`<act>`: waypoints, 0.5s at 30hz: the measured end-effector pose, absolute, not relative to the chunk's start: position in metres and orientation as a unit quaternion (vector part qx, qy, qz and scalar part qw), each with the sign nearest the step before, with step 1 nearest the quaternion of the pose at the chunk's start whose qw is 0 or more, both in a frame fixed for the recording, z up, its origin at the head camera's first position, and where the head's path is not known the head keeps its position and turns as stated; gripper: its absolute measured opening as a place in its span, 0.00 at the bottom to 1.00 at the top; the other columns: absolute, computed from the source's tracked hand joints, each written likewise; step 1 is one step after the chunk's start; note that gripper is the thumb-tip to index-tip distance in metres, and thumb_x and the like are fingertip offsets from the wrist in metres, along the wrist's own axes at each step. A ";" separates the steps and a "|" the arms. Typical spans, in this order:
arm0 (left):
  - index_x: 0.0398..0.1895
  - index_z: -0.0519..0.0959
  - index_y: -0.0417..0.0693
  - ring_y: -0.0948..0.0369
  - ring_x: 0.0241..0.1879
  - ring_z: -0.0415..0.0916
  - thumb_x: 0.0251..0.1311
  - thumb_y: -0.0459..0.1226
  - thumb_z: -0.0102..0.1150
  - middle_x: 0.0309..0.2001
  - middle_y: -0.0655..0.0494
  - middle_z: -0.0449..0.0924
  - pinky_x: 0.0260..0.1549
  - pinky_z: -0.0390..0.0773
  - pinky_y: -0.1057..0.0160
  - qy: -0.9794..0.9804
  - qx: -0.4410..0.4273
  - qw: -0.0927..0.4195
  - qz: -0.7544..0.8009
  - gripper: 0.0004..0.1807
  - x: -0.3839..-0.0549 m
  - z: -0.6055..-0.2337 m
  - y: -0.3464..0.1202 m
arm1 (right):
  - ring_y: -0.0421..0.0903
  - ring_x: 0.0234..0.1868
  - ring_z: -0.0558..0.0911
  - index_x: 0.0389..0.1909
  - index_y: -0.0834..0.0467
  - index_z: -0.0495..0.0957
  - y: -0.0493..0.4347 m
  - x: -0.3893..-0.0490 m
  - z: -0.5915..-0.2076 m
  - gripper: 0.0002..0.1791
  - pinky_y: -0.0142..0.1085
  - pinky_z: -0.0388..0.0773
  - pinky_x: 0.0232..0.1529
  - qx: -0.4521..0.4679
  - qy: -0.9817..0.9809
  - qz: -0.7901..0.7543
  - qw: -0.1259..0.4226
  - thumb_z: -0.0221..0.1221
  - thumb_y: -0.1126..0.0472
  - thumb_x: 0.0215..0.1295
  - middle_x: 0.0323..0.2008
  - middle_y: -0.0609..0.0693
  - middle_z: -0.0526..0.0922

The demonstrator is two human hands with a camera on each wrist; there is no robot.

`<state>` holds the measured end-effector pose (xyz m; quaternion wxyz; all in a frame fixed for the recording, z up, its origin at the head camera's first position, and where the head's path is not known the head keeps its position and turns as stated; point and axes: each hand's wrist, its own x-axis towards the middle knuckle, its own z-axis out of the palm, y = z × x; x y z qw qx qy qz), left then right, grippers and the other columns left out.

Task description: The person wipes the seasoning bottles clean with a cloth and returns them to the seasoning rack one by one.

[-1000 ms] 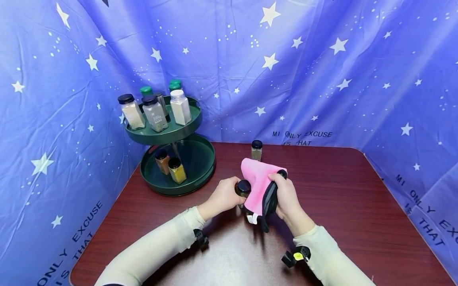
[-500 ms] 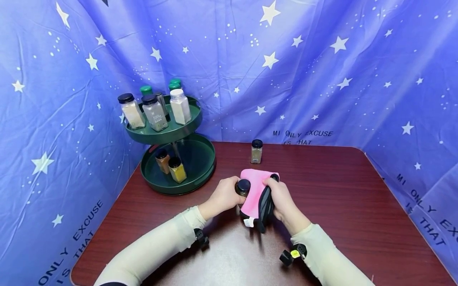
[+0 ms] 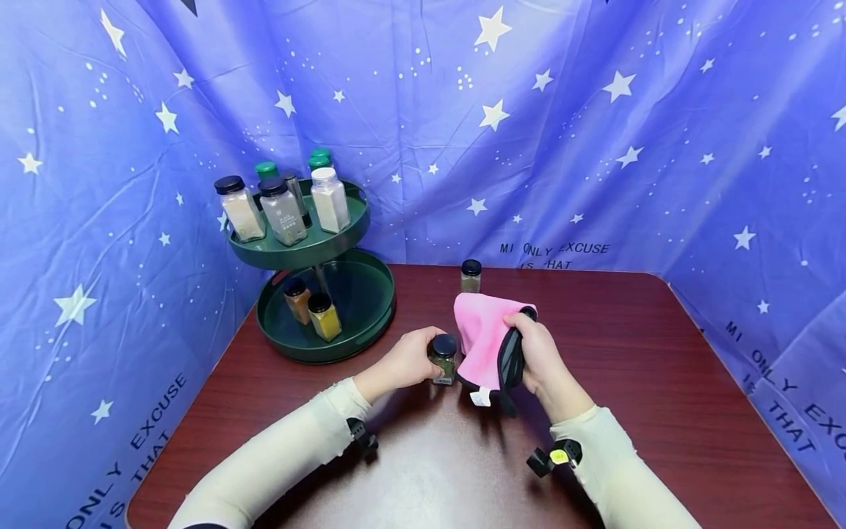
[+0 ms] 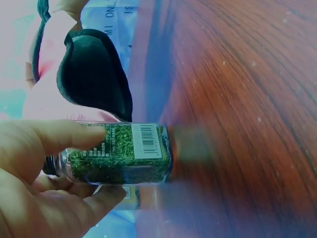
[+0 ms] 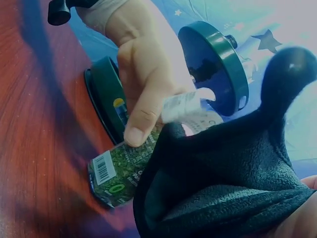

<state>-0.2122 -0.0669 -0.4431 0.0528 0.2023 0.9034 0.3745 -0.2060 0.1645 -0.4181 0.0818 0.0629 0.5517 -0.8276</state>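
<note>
My left hand (image 3: 403, 361) grips a small square glass jar (image 3: 444, 369) with a black lid, upright at the middle of the table. In the left wrist view, green dried herb flakes and a barcode label show on the herb jar (image 4: 119, 148), with the thumb along one face. My right hand (image 3: 543, 360) holds a folded pink cloth (image 3: 484, 338) by its black-edged side, just right of the jar. The right wrist view shows the cloth's dark underside (image 5: 213, 178) and a white tag (image 5: 185, 105), which overlaps the left hand there.
A two-tier green turntable rack (image 3: 380, 323) stands at the back left. Several spice jars are on its top tier (image 3: 304, 257), and an orange and a yellow jar (image 3: 325, 322) below. Behind the cloth stands another black-lidded jar (image 3: 471, 278). A starry blue curtain (image 3: 423, 184) hangs behind the table.
The cloth dipped down and left against the herb jar, then rose back right, a little apart from it. The herb jar shows more of its side. The rear jar is partly covered again.
</note>
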 end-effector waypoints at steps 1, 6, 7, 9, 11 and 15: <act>0.57 0.78 0.42 0.54 0.50 0.81 0.43 0.32 0.80 0.50 0.48 0.85 0.55 0.79 0.53 0.904 0.199 0.052 0.374 0.33 -0.211 -0.443 -0.067 | 0.39 0.22 0.82 0.28 0.56 0.74 0.165 -0.206 -0.417 0.13 0.32 0.81 0.28 0.062 0.551 -0.828 0.081 0.48 0.63 0.74 0.21 0.44 0.82; 0.58 0.74 0.38 0.54 0.48 0.77 0.46 0.51 0.81 0.49 0.47 0.79 0.50 0.79 0.57 0.921 0.155 0.019 0.358 0.41 -0.203 -0.444 -0.064 | 0.39 0.23 0.83 0.29 0.56 0.75 0.167 -0.204 -0.415 0.12 0.33 0.82 0.28 0.058 0.546 -0.832 0.078 0.48 0.63 0.75 0.21 0.44 0.83; 0.55 0.74 0.38 0.55 0.46 0.76 0.45 0.55 0.80 0.47 0.48 0.77 0.48 0.79 0.58 0.924 0.143 0.012 0.355 0.41 -0.201 -0.444 -0.063 | 0.39 0.23 0.83 0.30 0.56 0.74 0.167 -0.204 -0.415 0.12 0.33 0.82 0.28 0.057 0.545 -0.833 0.077 0.48 0.63 0.75 0.21 0.44 0.83; 0.49 0.74 0.39 0.57 0.41 0.74 0.46 0.59 0.78 0.42 0.49 0.75 0.43 0.78 0.60 0.926 0.125 0.001 0.355 0.40 -0.198 -0.445 -0.060 | 0.39 0.23 0.83 0.30 0.56 0.74 0.167 -0.204 -0.414 0.12 0.33 0.82 0.28 0.056 0.543 -0.834 0.076 0.48 0.63 0.75 0.22 0.44 0.83; 0.44 0.73 0.41 0.57 0.38 0.73 0.46 0.60 0.77 0.39 0.50 0.73 0.41 0.77 0.60 0.927 0.110 -0.002 0.358 0.37 -0.197 -0.445 -0.057 | 0.39 0.23 0.83 0.30 0.56 0.74 0.166 -0.203 -0.414 0.12 0.33 0.82 0.28 0.056 0.543 -0.834 0.075 0.48 0.62 0.75 0.21 0.44 0.83; 0.37 0.71 0.43 0.57 0.37 0.73 0.46 0.57 0.78 0.35 0.51 0.73 0.39 0.77 0.60 0.926 0.095 -0.005 0.366 0.33 -0.196 -0.447 -0.053 | 0.39 0.24 0.83 0.31 0.55 0.74 0.165 -0.202 -0.413 0.11 0.33 0.82 0.29 0.053 0.544 -0.834 0.073 0.48 0.62 0.75 0.22 0.44 0.83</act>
